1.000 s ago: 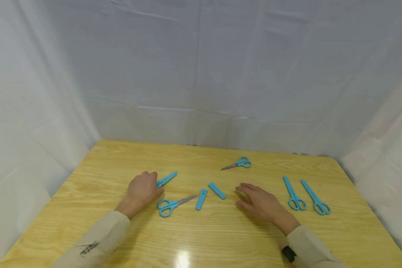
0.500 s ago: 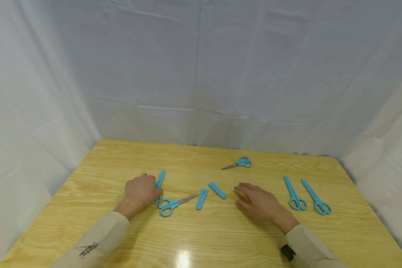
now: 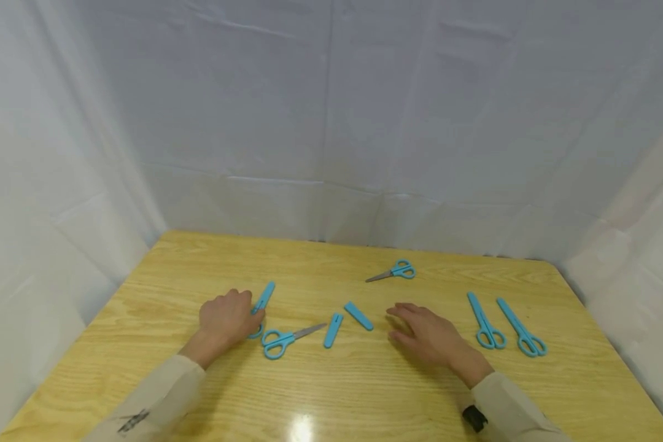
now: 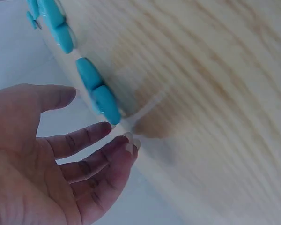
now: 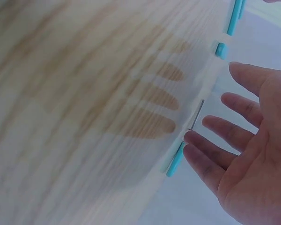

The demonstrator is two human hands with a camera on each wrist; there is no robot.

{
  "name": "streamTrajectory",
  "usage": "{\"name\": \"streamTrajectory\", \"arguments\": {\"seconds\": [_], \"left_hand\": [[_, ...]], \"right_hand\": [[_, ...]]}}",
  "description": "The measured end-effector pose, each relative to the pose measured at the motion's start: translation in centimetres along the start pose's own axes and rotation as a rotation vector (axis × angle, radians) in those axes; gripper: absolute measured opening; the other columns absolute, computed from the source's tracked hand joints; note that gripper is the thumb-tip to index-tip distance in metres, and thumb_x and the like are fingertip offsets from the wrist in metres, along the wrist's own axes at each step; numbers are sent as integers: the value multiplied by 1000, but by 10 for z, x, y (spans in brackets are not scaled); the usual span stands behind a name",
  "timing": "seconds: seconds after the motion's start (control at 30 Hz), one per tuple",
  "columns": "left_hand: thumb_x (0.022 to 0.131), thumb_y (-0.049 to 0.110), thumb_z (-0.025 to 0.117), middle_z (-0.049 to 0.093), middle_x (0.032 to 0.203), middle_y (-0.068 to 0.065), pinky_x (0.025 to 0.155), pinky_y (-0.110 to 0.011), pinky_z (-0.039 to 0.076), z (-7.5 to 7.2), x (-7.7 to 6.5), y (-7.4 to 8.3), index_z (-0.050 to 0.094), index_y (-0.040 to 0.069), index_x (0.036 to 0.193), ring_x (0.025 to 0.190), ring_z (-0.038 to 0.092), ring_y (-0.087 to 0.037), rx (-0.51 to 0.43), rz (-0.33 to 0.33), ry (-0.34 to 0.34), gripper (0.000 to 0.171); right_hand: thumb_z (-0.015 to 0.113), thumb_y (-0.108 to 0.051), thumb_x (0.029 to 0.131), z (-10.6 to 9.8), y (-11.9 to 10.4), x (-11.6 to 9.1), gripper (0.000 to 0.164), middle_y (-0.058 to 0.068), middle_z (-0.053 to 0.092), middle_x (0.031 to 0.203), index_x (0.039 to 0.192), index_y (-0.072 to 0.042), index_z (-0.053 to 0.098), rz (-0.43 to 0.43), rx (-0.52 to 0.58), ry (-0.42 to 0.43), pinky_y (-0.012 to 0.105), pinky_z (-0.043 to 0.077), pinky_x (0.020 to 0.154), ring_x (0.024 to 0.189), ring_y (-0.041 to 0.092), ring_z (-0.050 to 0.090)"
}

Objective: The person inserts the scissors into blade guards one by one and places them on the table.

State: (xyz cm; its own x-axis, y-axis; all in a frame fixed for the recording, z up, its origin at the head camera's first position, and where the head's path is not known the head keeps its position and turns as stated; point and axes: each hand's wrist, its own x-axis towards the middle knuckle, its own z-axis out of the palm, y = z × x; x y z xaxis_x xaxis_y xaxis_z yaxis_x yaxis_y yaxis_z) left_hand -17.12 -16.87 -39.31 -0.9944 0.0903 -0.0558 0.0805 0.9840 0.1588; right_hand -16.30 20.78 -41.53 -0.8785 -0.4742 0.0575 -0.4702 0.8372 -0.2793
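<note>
My left hand [image 3: 226, 319] hovers at the left of the table, fingers loosely bent and thumb apart. Beside its thumb lies a pair of scissors [image 3: 263, 298] with its blades in a blue cover, the handles partly hidden by the hand. In the left wrist view, the fingertips are right at the end of its blue handles [image 4: 97, 91], with nothing gripped. Just to the right lie bare-bladed scissors [image 3: 288, 337] and two loose blue blade covers, one upright [image 3: 333, 330], one slanted [image 3: 358, 316]. My right hand [image 3: 433, 337] hangs relaxed over the table, fingers spread, holding nothing.
Another bare-bladed pair of scissors [image 3: 396, 270] lies near the back edge. Two covered pairs, the inner scissors [image 3: 477, 310] and the outer scissors [image 3: 512, 319], lie side by side at the right. White sheeting [image 3: 331, 123] surrounds the wooden table [image 3: 364, 393] behind and at both sides.
The covered scissors by my left hand have turned to point more away from me, with their tip shifted left. My left hand has let go and drawn slightly left. The right hand stays put.
</note>
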Motion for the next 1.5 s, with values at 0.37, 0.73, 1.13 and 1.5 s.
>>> {"name": "streamTrajectory", "arguments": {"seconds": [0.37, 0.73, 1.13, 1.5], "left_hand": [[87, 29, 65, 57, 104, -10, 66, -39, 52, -5, -25, 19, 62, 3, 113, 95, 56, -30, -144, 270, 131, 37], [78, 27, 77, 56, 105, -7, 69, -34, 49, 1, -32, 40, 61, 0, 118, 88, 54, -22, -149, 353, 59, 51], [73, 23, 76, 56, 99, -10, 67, -37, 48, 9, -31, 48, 59, -1, 115, 89, 53, -27, -60, 355, 28, 51], [70, 17, 68, 46, 81, -4, 59, -34, 40, 13, -26, 48, 58, 6, 85, 73, 45, -21, -96, 314, -10, 21]], "right_hand": [[60, -32, 94, 4, -14, 8, 40, 9, 55, 132, 129, -13, 58, 27, 64, 68, 52, 47, 87, 117, 30, 53], [69, -29, 89, 12, -34, 28, 43, 9, 57, 127, 126, -9, 60, 82, 138, 77, 47, 46, 90, 115, 29, 54], [68, -30, 89, 18, -49, 43, 46, 12, 57, 126, 128, -7, 59, 106, 131, 20, 48, 45, 90, 114, 32, 53], [69, -32, 86, 21, -54, 48, 48, 12, 56, 125, 126, -7, 60, 128, 85, 28, 48, 48, 85, 112, 33, 52]]}}
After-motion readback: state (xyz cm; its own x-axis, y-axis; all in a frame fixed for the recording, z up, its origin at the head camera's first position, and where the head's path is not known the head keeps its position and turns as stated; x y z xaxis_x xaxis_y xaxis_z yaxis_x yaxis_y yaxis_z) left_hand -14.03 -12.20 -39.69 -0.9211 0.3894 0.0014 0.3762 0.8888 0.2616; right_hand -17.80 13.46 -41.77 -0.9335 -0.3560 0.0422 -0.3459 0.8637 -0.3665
